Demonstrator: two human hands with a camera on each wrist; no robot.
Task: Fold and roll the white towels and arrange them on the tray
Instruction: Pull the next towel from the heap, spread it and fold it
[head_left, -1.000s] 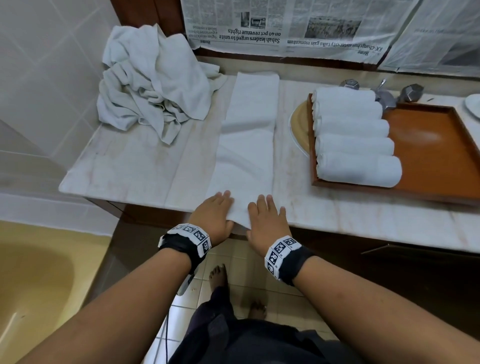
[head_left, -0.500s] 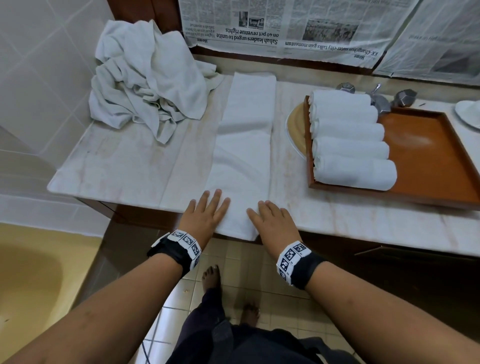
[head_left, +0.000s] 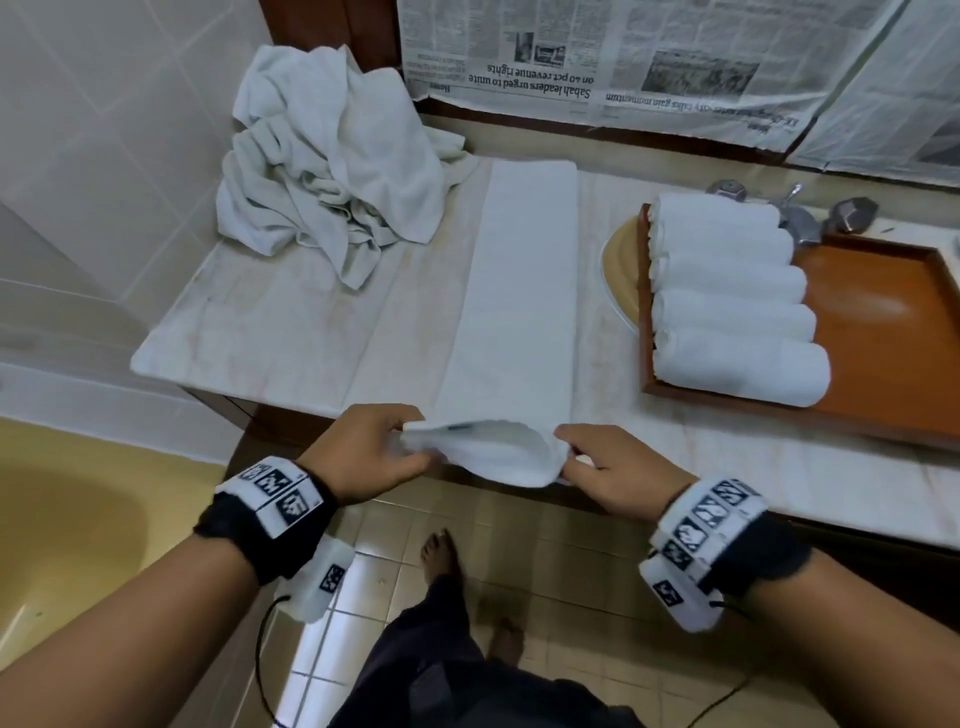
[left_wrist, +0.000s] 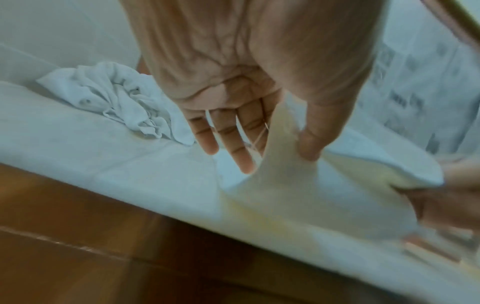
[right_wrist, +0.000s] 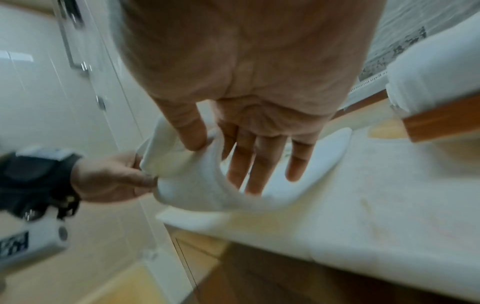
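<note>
Left hand (head_left: 363, 457) and right hand (head_left: 618, 467) each pinching a near corner of the folded towel (head_left: 519, 291), lifted off the counter (head_left: 291, 332) edge, probably to start the roll. Rest of it stretched away flat between loose pile (head_left: 332, 171) and tray (head_left: 883, 332) with five rolls (head_left: 732, 301).

Both arms reach forward from the bottom of the head view, one from each lower corner. Each wrist wears a black band with black-and-white squares on it. The left hand (head_left: 363, 452) is in the middle of the frame, a bit to the left. Its thumb and fingers pinch the near end of the towel (head_left: 485, 452). The right hand (head_left: 618, 467) is a bit to the right and pinches the other corner. Its other fingers (right_wrist: 259, 164) point out straight.
</note>
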